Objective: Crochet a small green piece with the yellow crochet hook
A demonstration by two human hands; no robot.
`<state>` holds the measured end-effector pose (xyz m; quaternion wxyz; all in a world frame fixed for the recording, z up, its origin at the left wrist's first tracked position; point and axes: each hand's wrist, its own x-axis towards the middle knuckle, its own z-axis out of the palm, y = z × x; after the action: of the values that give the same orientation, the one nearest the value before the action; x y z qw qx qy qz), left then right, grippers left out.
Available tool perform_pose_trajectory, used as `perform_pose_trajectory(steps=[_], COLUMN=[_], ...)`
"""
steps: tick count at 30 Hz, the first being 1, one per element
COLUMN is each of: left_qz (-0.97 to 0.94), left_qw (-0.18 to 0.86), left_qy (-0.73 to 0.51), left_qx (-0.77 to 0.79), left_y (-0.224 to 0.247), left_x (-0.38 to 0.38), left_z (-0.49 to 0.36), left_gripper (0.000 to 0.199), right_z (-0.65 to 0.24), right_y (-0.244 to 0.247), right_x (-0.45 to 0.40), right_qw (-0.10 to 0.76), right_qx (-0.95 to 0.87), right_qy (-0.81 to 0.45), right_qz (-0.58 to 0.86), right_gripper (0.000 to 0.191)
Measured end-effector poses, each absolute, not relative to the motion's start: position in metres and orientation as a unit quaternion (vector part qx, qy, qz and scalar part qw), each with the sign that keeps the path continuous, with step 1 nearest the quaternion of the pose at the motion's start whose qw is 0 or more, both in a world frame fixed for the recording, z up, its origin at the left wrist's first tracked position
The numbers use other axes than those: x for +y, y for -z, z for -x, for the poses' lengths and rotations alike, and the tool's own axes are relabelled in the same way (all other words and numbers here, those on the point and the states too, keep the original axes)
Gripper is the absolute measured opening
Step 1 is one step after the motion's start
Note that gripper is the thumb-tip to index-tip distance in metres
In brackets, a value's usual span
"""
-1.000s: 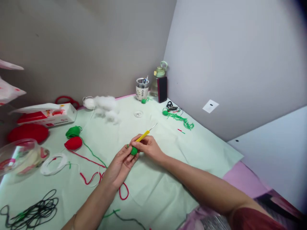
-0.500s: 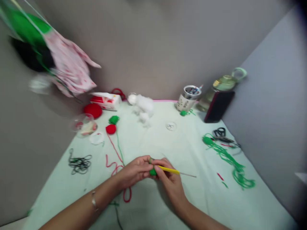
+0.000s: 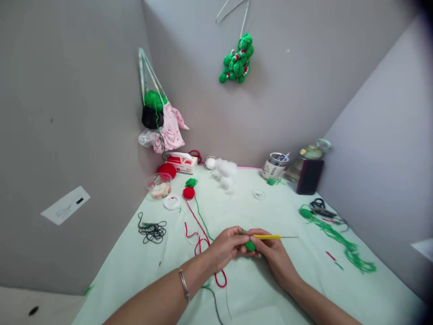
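A small green crocheted piece is pinched in the fingers of my left hand, low over the middle of the table. My right hand meets it there, closed on a crochet hook with a yellow handle; its thin metal shaft points to the right. The hook's other end is hidden among my fingers. Green yarn runs toward my left hand from a small green ball. Red yarn passes beneath my left wrist, coming from a red piece.
White stuffing, a tissue box, a can of pens, a glass bottle and a phone line the back. Black cord lies left, green yarn strands right. A bag and green crocheted figure hang on the walls.
My view has swung left and up, so the table and hands appear farther right and the hanging green figure is in view. Both hands keep their hold on the green piece and hook.
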<state>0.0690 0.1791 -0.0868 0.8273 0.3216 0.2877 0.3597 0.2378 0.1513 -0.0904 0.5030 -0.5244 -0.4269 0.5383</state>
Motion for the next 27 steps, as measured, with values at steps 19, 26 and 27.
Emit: perform_pose_trajectory(steps=[19,26,27], left_qz=[-0.294,-0.312,-0.323], left_qw=[0.838,0.823,0.817], left_qy=[-0.347,-0.386,-0.389], left_qx=[0.300,0.277,0.278], left_y=[0.092,0.079,0.076], left_x=[0.176,0.171,0.169], left_z=[-0.060,-0.061,-0.060], left_gripper=[0.049,0.046,0.045], right_z=[-0.224,-0.212,-0.209], right_y=[0.077,0.073,0.072], right_x=[0.144,0.140,0.140], right_qw=[0.530,0.560,0.566], right_qx=[-0.408,-0.387,-0.377], right_qy=[-0.533,-0.537,-0.539], right_qz=[0.518,0.499,0.496], right_gripper=[0.034,0.039,0.040])
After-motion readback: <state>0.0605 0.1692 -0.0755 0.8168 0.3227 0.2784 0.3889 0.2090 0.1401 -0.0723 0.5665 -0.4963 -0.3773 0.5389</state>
